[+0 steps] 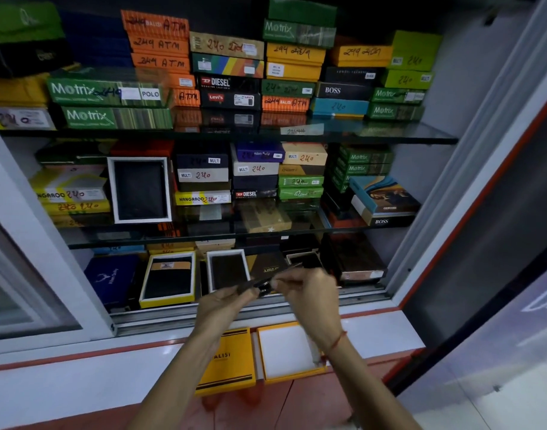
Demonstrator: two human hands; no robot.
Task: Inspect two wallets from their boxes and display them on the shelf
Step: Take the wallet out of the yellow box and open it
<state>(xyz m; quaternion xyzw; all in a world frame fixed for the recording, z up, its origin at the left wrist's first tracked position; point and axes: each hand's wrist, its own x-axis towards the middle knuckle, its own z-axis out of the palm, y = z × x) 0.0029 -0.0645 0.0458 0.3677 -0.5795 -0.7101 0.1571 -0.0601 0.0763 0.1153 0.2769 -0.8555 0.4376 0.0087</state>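
A dark wallet point(264, 285) is spread open flat between both hands, in front of the cabinet's lowest shelf. My left hand point(224, 305) pinches its left edge and my right hand point(309, 293) pinches its right edge. Below my arms, on the white ledge, lies an orange box lid point(232, 367) printed BALISI, and beside it the matching open orange box point(286, 352) with a white lining and nothing in it. On the lowest shelf stand an open yellow-rimmed box with a black wallet point(168, 279) and a white-rimmed box with a dark brown wallet point(228, 270).
Glass shelves point(390, 135) above carry several stacked wallet boxes with handwritten prices. A white-rimmed box holding a black wallet point(140, 189) leans upright on the middle shelf. A blue box point(112, 280) sits at the lower left. The sliding-door track point(250, 316) runs along the front.
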